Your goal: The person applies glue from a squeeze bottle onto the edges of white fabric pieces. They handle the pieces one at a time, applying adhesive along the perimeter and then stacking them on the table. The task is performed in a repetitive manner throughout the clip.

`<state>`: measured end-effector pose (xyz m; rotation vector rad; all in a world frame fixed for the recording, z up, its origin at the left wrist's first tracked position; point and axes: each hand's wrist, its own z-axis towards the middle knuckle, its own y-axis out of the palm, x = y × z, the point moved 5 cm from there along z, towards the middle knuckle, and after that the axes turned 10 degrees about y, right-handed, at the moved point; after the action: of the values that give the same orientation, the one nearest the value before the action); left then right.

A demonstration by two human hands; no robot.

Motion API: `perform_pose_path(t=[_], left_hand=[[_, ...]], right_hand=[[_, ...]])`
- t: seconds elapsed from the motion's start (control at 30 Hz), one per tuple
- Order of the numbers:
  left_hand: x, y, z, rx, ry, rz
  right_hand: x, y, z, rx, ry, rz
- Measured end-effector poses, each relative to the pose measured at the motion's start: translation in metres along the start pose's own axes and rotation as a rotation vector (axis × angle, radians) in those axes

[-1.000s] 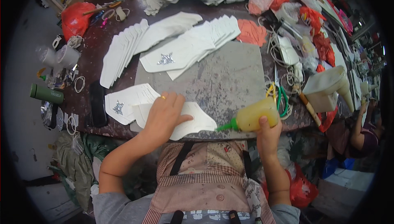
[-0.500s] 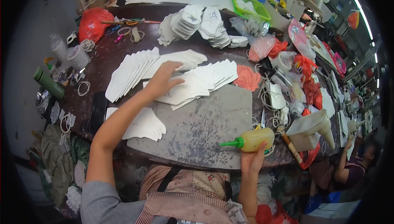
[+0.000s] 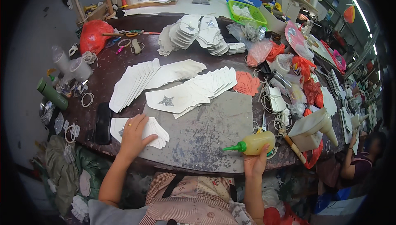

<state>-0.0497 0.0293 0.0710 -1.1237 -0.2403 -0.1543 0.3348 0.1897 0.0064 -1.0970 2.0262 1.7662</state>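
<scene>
A: Layout, big to small?

B: Dark worktop carries everything. Grey board lies on it, right in front of the person. Surface is blotched and scuffed, so I'd guess it's there to spare the worktop.

A: White pieces?

B: Left fan sits beyond the board's far-left corner. Right fan overlaps the board's far edge. Both staggered — probably so single pieces lift off easily. Near stack is at the board's near left, seemingly straddling its edge, within short reach.

A: Hands?

B: Left hand rests over the near stack, palm down, fingers nearly straight, thumb splayed wide. Reads as steadying; can't tell if it pinches anything. Right hand is closed round the squeeze bottle, thumb on the near side, rest of the fingers mostly hidden behind.

A: Why sideways?

B: Bottle is over the board's right part, green nozzle aimed left and slightly down. My read: keeps the yellow contents near the outlet and the tip clear of the pieces.

A: Smallest?

B: Glittery star on the right fan's top piece — face up, so uncovered.
</scene>
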Motion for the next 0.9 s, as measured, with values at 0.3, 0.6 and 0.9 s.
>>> perform_pose_path(t=[0.3, 0.6, 0.9], left_hand=[[0.008, -0.003, -0.001, 0.066, 0.013, 0.062], [-0.017, -0.040, 0.015, -0.050, 0.043, -0.165], [0.098, -0.010, 0.074, -0.431, 0.661, -0.625]], right_hand=[[0.003, 0.002, 0.000, 0.028, 0.000, 0.031], [0.000, 0.001, 0.000, 0.022, -0.007, 0.060], [0.001, 0.003, 0.004, 0.037, 0.009, -0.043]])
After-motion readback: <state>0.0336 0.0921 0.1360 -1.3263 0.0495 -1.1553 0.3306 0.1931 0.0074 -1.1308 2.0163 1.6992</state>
